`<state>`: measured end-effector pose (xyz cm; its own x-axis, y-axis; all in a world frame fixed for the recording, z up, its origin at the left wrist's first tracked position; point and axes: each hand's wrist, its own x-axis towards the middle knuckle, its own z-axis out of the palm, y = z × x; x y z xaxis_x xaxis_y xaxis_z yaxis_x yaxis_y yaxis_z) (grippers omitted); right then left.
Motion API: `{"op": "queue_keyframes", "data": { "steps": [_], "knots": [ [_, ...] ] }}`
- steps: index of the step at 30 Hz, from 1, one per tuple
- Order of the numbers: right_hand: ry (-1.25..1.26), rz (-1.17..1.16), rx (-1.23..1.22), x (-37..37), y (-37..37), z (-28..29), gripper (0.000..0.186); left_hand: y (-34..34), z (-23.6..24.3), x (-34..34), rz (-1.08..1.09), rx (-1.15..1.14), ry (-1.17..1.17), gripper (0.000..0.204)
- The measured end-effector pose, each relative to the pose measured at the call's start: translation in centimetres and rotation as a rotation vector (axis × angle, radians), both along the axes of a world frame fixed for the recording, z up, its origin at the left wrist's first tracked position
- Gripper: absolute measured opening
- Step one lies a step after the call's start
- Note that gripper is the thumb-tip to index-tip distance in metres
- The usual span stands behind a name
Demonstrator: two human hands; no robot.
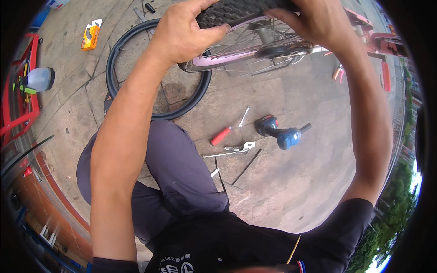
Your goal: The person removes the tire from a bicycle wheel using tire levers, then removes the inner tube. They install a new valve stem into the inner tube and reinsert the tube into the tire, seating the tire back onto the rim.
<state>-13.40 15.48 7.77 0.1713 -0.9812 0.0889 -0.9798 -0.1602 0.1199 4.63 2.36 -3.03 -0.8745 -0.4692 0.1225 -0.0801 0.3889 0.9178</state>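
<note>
At the top of the head view, a bicycle wheel with a pink rim (230, 59) and spokes carries a knobby black tyre (239, 12). My left hand (189, 32) is closed on the tyre's left part, its thumb pressed along the edge near the rim. Farther right, my right hand (312, 20) grips the same tyre, thumb stretched along the near sidewall; its other fingers are mostly hidden. Beyond my right forearm, a pink bicycle frame (384, 44) shows. A loose smooth black tyre (200, 93) lies flat on the paving below my left hand.
On the paving lie a red-handled screwdriver (221, 136), a small wrench (245, 116), a blue cordless driver (287, 138), pliers-like metal tool (248, 145) and a thin dark rod (247, 166). An orange box (90, 37) stands farther left. A red rack (22, 120) holds a translucent bottle (40, 79).
</note>
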Motion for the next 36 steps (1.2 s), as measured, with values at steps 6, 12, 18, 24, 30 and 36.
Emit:
{"op": "queue_keyframes", "data": {
  "steps": [6, 12, 18, 24, 30, 36],
  "knots": [
    [-0.034, 0.02, 0.006, -0.2, -0.7, -0.2, 0.045, -1.0, -0.7, -0.6, -0.002, 0.026, -0.043, 0.033],
    [0.069, 0.029, 0.081, 0.5, -1.1, 0.3, 0.049, -1.3, -2.2, -0.3, -0.058, 0.0, 0.121, 0.043],
    [0.159, 0.09, 0.109, 1.8, -2.0, 0.2, 0.048, -0.4, -4.2, -0.1, 0.057, -0.285, 0.28, 0.053],
    [0.039, 0.018, 0.091, 2.0, -1.9, -0.8, 0.042, -0.7, -2.9, 0.2, 0.042, -0.222, 0.109, 0.043],
    [0.017, -0.095, 0.096, 1.7, -2.6, -1.3, 0.036, -1.3, -1.2, -0.3, -0.04, 0.248, -0.089, 0.034],
    [0.005, -0.036, 0.081, 2.1, -2.9, -1.1, 0.039, -1.6, -3.0, -0.4, -0.013, 0.067, 0.062, 0.038]
  ]
}}
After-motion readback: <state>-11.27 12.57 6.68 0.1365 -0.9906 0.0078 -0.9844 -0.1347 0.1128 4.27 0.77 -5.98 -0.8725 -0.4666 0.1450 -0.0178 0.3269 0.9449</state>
